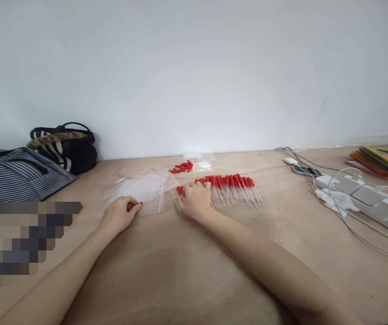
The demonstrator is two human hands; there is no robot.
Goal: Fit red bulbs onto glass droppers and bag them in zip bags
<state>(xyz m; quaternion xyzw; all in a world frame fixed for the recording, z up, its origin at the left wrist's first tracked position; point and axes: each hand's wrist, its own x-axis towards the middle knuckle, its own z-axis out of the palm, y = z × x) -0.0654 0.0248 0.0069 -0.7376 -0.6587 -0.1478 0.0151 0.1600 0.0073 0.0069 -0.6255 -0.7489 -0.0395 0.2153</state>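
Note:
My left hand (119, 214) is closed in a pinch at the near edge of some clear zip bags (146, 189). A small red rubber bulb (135, 206) shows between its thumb and fingers. My right hand (196, 199) rests with curled fingers at the left end of a row of glass droppers (234, 189) with red bulbs. One dropper with a red bulb (179, 190) sticks out at its thumb side; the fingertips are partly hidden. Beyond the hands lie a pile of loose red bulbs (183, 167) and a clear bag with glass tubes (203, 164).
A power strip (376, 203) with white chargers and cables, a crumpled tissue (338, 201) and a stack of coloured sheets (381, 161) are at the right. On the left stand a striped bag (21, 174) and a black bag (75, 151). A wall runs behind the table.

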